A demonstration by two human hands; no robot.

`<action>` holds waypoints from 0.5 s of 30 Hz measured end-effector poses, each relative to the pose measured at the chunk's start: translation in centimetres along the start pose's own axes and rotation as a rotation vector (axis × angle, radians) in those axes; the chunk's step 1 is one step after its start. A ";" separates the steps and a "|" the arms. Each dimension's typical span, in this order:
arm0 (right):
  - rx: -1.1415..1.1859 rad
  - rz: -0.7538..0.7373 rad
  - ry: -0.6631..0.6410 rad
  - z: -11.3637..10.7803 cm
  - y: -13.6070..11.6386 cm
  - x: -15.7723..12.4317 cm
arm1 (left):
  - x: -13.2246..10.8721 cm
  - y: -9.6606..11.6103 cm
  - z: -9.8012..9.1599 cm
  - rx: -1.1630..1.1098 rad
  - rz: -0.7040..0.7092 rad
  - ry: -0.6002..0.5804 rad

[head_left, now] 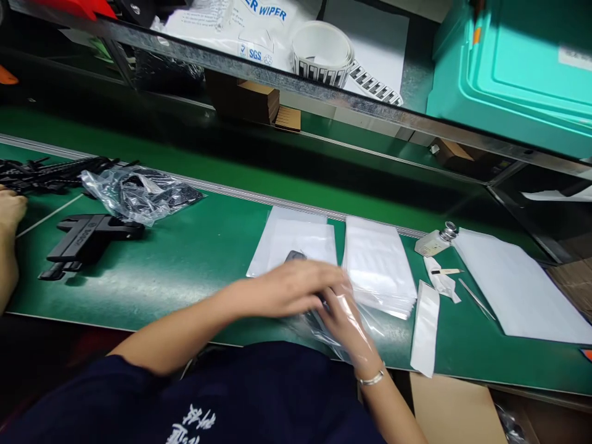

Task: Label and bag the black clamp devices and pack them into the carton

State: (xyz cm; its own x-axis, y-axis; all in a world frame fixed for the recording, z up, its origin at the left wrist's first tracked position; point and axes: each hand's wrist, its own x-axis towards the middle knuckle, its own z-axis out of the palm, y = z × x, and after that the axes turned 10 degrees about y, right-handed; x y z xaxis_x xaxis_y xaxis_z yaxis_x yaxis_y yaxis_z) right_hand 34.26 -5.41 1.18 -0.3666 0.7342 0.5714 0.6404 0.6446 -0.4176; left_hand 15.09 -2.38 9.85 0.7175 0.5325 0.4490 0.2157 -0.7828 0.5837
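My left hand (289, 287) reaches across the front of the bench, its fingers stretched out over the fingers of my right hand. A clear plastic bag (324, 333) lies loosely around my right hand (342, 317), its shiny film running along the back of that hand to the wrist. My right fingers look closed on the bag, though they are partly hidden. Past my left knuckles shows the dark end of a black object (296, 254); the rest is covered. Flat clear bags (300, 231) lie behind my hands, with a thicker stack of bags (379, 259) to the right.
A black Bosch-marked plastic part (87, 240) and a bagged black item (148, 191) lie left, near another person's hand (9, 213). To the right are a bottle (435, 240), tweezers (476, 298), a white strip (425, 327) and white sheets (522, 283). A shelf (259, 71) overhangs the back.
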 end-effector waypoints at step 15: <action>0.112 0.221 0.425 -6.4 0.4 -1.5 | -2.6 -5.1 3.9 -0.535 -0.769 0.241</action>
State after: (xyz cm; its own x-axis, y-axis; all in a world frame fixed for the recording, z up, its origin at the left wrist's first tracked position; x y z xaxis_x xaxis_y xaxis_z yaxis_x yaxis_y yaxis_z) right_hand 39.36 -7.64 4.71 0.0925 0.7190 0.6888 0.5867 0.5196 -0.6211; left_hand 14.69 -1.03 3.03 0.3384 0.9365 -0.0923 0.1966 0.0256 0.9802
